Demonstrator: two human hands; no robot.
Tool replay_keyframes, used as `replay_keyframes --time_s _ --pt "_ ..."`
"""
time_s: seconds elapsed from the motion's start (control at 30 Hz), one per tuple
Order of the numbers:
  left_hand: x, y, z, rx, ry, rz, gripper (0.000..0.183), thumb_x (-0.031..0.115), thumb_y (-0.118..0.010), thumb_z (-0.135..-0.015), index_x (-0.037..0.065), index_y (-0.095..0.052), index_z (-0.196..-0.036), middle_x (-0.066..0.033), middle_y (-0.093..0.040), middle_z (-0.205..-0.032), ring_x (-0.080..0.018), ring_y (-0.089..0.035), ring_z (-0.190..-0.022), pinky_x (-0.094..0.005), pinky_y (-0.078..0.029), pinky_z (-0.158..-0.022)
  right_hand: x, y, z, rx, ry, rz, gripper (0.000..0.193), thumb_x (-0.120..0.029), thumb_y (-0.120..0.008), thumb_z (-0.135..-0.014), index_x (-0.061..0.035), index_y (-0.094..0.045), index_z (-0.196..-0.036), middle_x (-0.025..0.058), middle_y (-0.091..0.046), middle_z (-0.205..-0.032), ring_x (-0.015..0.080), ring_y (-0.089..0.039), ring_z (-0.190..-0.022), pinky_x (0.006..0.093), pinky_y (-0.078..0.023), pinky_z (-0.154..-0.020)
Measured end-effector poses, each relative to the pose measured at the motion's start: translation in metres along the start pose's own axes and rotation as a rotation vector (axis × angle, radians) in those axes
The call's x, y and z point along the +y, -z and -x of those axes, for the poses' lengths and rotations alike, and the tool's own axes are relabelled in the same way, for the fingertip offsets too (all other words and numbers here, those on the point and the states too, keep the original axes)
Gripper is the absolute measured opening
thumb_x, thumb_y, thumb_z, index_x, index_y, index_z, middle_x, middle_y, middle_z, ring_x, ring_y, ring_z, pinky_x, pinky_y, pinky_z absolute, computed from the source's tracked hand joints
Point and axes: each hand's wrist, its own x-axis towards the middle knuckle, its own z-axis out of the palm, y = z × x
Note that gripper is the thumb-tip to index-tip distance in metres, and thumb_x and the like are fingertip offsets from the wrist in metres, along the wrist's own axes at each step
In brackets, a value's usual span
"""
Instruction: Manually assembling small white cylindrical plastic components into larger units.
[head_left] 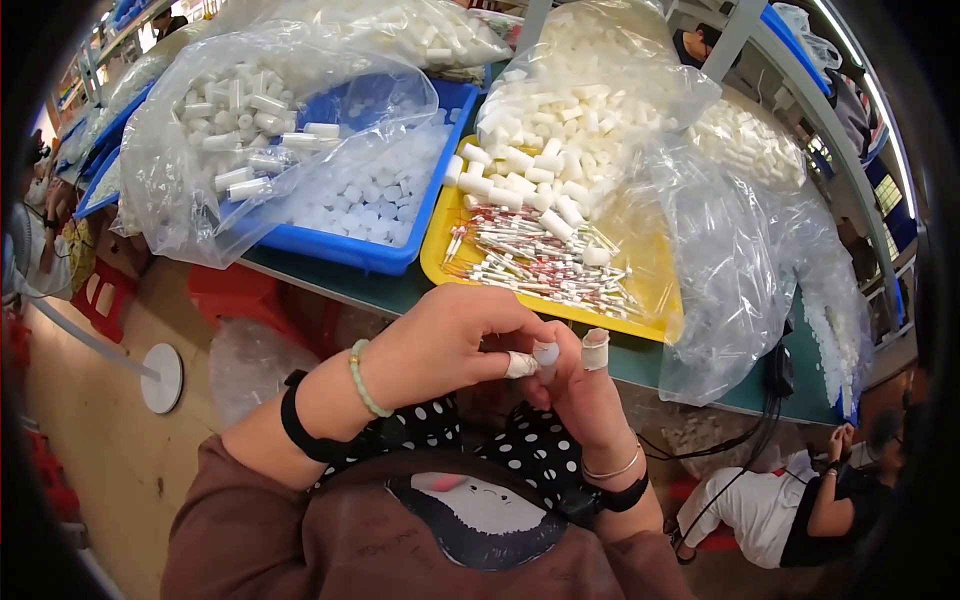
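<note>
In front of my lap, my left hand (445,335) and my right hand (590,395) meet with fingers closed around a small, rounded, whitish plastic cap (546,354). My left thumb and index finger pinch it from one side while my right fingers grip it from the other. White tape wraps both thumbs. Just beyond lies a yellow tray (655,325) with many thin parts in red, white and yellow-green (550,262). Cream-white cylinders (535,170) spill onto it from a clear bag. Whatever else my fingers may cover is hidden.
A blue tray (400,258) at the left holds small translucent caps and a clear bag (165,190) of white tubes. Another clear plastic bag (720,270) drapes over the green table's right side. Black cables (750,450) hang there. A seated person (800,510) is at the lower right.
</note>
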Motion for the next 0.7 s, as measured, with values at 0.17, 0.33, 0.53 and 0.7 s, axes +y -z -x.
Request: replay_keyframes --time_s 0.17,0.33,0.53,0.7 --pt "0.009 0.010 -0.002 -0.086 -0.022 -0.070 0.025 0.005 -0.072 -0.076 0.006 -0.068 -0.100 -0.0048 -0.067 -0.091 -0.0158 -0.065 -0.082 -0.0282 -0.050 -0.074 0.000 0.001 0.000 -0.038 0.041 0.063 0.070 -0.074 -0.022 -0.088 -0.0112 -0.046 -0.106 -0.0017 -0.049 -0.085 0.0053 -0.041 -0.067 0.0189 -0.032 -0.057" --pt "-0.001 -0.025 0.003 0.190 0.111 0.563 0.034 0.006 -0.071 -0.079 0.002 -0.062 -0.111 -0.0052 -0.065 -0.103 -0.0164 -0.062 -0.098 -0.0286 -0.048 -0.088 -0.005 0.001 -0.007 -0.064 0.097 -0.019 0.074 -0.075 -0.022 -0.087 -0.0098 -0.041 -0.114 0.0000 -0.049 -0.085 0.0063 -0.041 -0.066 0.0192 -0.032 -0.057" --pt "-0.014 -0.029 -0.004 0.256 0.275 1.130 0.034 0.014 -0.059 -0.092 0.004 -0.053 -0.125 -0.0076 -0.062 -0.101 -0.0107 -0.058 -0.077 -0.0281 -0.052 -0.067 -0.012 -0.008 -0.006 0.018 0.253 -0.147 0.075 -0.066 -0.023 -0.092 -0.0034 -0.037 -0.130 0.0163 -0.058 -0.096 0.0183 -0.055 -0.072 0.0285 -0.045 -0.064" --pt "-0.012 -0.028 -0.004 0.082 0.321 1.450 0.042 0.025 -0.052 -0.095 0.006 -0.045 -0.132 -0.0028 -0.056 -0.094 -0.0156 -0.055 -0.080 -0.0337 -0.049 -0.075 -0.003 -0.006 -0.001 -0.104 0.432 -0.006 0.035 -0.015 -0.047 -0.096 -0.0038 -0.041 -0.128 0.0142 -0.058 -0.110 0.0164 -0.057 -0.090 0.0284 -0.047 -0.081"
